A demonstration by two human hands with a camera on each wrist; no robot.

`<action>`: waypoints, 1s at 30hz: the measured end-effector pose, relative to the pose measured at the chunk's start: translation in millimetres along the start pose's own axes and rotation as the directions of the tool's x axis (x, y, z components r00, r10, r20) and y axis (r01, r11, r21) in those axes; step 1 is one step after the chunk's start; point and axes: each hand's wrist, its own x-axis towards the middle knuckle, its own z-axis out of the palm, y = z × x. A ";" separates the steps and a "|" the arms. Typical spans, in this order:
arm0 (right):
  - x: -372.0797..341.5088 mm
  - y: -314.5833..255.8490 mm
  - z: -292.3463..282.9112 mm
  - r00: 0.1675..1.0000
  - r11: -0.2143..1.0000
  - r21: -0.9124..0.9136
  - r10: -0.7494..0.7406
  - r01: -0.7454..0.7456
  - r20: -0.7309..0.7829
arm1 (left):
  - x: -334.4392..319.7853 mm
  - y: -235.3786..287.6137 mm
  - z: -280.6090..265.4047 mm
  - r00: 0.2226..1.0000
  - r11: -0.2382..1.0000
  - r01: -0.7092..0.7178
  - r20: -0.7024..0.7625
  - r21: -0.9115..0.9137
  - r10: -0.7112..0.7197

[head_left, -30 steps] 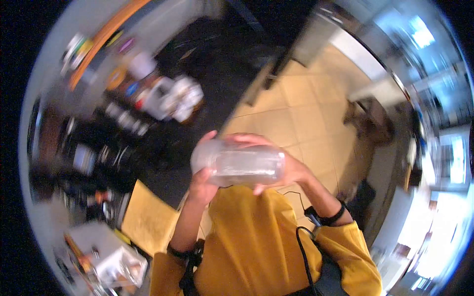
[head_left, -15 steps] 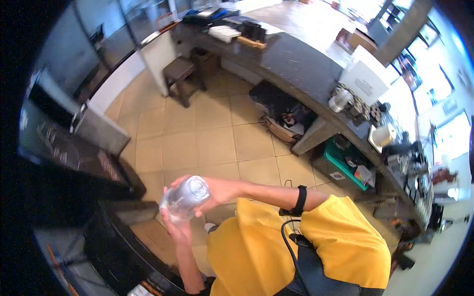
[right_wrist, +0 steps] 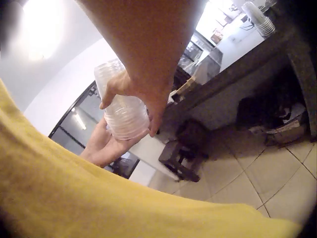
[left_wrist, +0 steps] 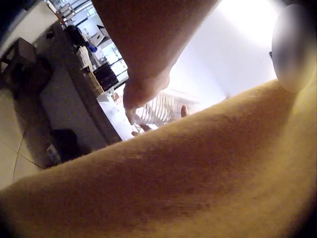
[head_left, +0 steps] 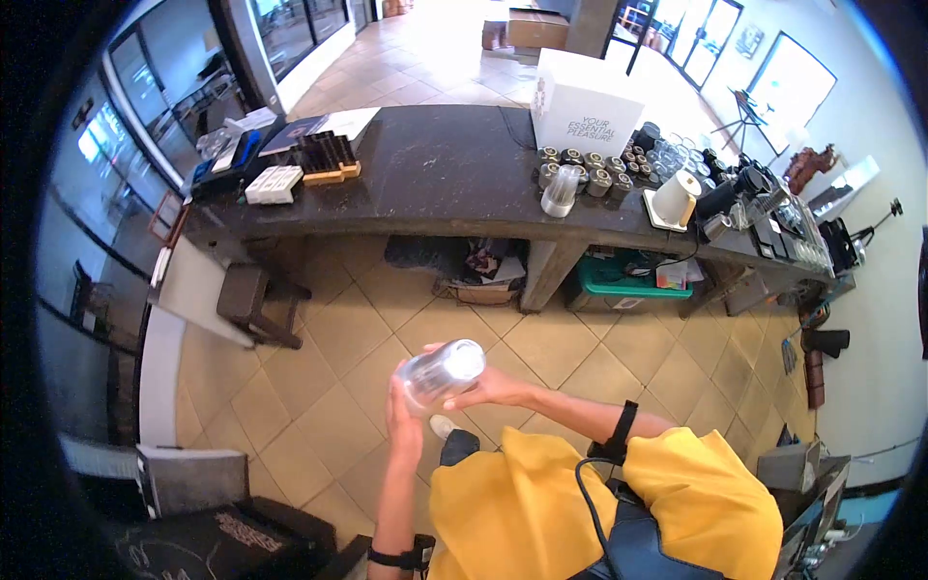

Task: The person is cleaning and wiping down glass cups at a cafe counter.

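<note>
Both hands hold a stack of clear plastic cups [head_left: 443, 375] in front of the body, tilted in the head view. My right hand [head_left: 491, 388] grips its side, with the thumb and fingers round the cups. At the lower left end my left hand [head_left: 403, 414] holds the stack from below. In the right wrist view the nested rims of the cups [right_wrist: 128, 119] show, with the right hand [right_wrist: 141, 94] over them and the left hand [right_wrist: 106, 146] under the rim end. The left wrist view shows the ridged stack [left_wrist: 161, 108] partly hidden behind a forearm.
Ahead runs a dark counter [head_left: 435, 184] bearing another cup stack [head_left: 560, 191], several small jars [head_left: 599, 182], a white box [head_left: 588, 101] and a white kettle-like vessel [head_left: 674, 199]. Below are a green-lidded bin [head_left: 628, 280] and a stool [head_left: 259, 304]. A black case [head_left: 227, 541] lies lower left.
The body has turned from a dark surface towards the counter, which now spans the view ahead. The cup stack stays in both hands, its end now tipped up to the right.
</note>
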 end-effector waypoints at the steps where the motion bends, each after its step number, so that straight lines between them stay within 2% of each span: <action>1: 5.4 -0.5 -10.0 0.997 0.999 -0.035 -0.018 0.016 -0.076 | 21.5 0.0 3.0 0.998 0.999 0.027 0.054 0.033 -0.028; 3: 20.0 2.5 -30.7 0.973 0.988 -0.135 -0.107 0.080 -0.205 | 60.2 3.3 13.9 0.991 0.994 0.064 0.114 0.088 -0.074; 8: 19.5 -20.7 -76.0 0.901 0.997 -0.041 -0.078 0.067 -0.427 | 130.5 6.9 72.2 0.936 0.958 0.238 0.225 0.160 -0.270; 9: 17.6 -23.9 -89.2 0.867 0.988 -0.120 -0.145 0.100 -0.476 | 148.4 5.0 89.1 0.916 0.947 0.271 0.254 0.173 -0.309; 11: 9.5 -22.4 -113.9 0.783 0.956 -0.249 -0.272 0.154 -0.560 | 175.1 -6.0 117.7 0.888 0.935 0.248 0.326 0.254 -0.324; 13: -1.3 -24.0 -143.0 0.721 0.968 -0.161 -0.251 0.192 -0.646 | 201.2 -22.5 146.7 0.846 0.920 0.220 0.407 0.324 -0.345; 14: -5.7 -23.6 -159.4 0.677 0.967 -0.089 -0.230 0.237 -0.700 | 212.1 -28.7 164.2 0.837 0.911 0.232 0.408 0.341 -0.365; 17: -20.6 -18.7 -217.9 0.612 0.956 -0.115 -0.263 0.271 -0.746 | 250.1 -52.7 213.6 0.836 0.865 0.222 0.370 0.450 -0.406; 19: -33.4 -20.7 -259.7 0.580 0.957 -0.152 -0.272 0.249 -0.768 | 288.0 -80.5 237.1 0.766 0.776 0.154 0.423 0.611 -0.485; 20: -38.9 -25.7 -278.8 0.576 0.959 -0.127 -0.254 0.252 -0.777 | 298.5 -84.7 257.9 0.762 0.760 0.169 0.406 0.627 -0.504; 22: -48.0 -38.7 -311.4 0.515 0.963 -0.098 -0.219 0.252 -0.829 | 314.3 -88.3 300.0 0.749 0.752 0.139 0.429 0.645 -0.506; 23: -53.0 -43.5 -329.6 0.501 0.961 -0.117 -0.232 0.250 -0.834 | 323.2 -98.5 316.5 0.769 0.750 0.102 0.426 0.653 -0.476; 26: -66.5 -50.4 -383.9 0.494 0.973 -0.066 -0.170 0.220 -0.853 | 350.0 -119.3 353.1 0.773 0.704 0.121 0.379 0.700 -0.509; 27: -71.9 -53.0 -398.0 0.488 0.982 0.029 -0.067 0.186 -0.870 | 354.3 -121.0 363.8 0.772 0.708 0.136 0.374 0.693 -0.514; 28: -73.7 -55.6 -412.0 0.492 0.982 0.053 -0.043 0.179 -0.869 | 358.0 -126.3 370.2 0.773 0.698 0.156 0.353 0.699 -0.527; 30: -74.1 -64.0 -436.9 0.442 0.982 -0.042 -0.122 0.186 -0.889 | 365.6 -135.0 380.5 0.748 0.690 0.281 0.298 0.667 -0.593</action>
